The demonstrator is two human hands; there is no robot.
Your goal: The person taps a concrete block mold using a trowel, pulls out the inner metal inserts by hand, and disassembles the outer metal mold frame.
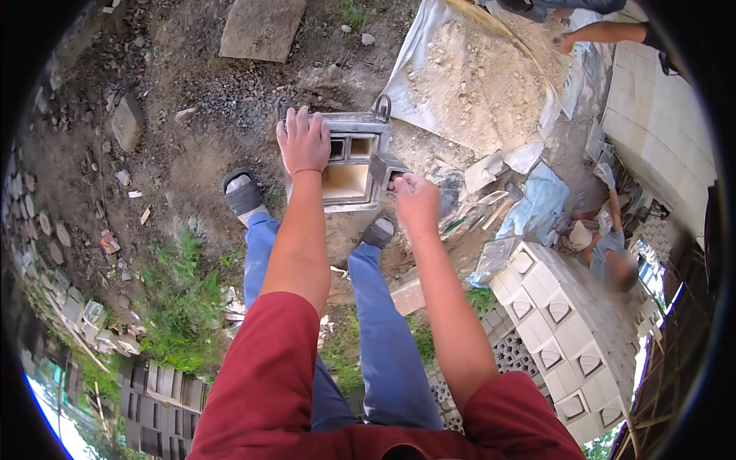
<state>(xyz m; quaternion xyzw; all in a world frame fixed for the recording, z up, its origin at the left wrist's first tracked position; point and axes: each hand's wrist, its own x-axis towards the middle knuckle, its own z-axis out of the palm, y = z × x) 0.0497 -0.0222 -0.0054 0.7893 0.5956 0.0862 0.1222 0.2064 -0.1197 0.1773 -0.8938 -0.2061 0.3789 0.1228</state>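
Observation:
A grey metal mould point(356, 201) with square openings lies on the dirt in front of my feet, pale material showing in its larger opening. Two metal loops point(382, 108) stand up at its far corners. My left hand point(303, 142) rests on the mould's left side, fingers spread and dusty. At its right side, my right hand point(416, 201) is closed by a small grey metal piece point(388, 164) that sticks up at an angle. What its curled fingers grip is partly hidden.
A pale powder heap point(483, 84) lies on a white sheet at the upper right. Stacked blocks point(560, 330) stand at the lower right. One person point(609, 257) is beyond them; another person's arm point(606, 33) reaches in at the top right. A flat slab point(262, 29) lies ahead.

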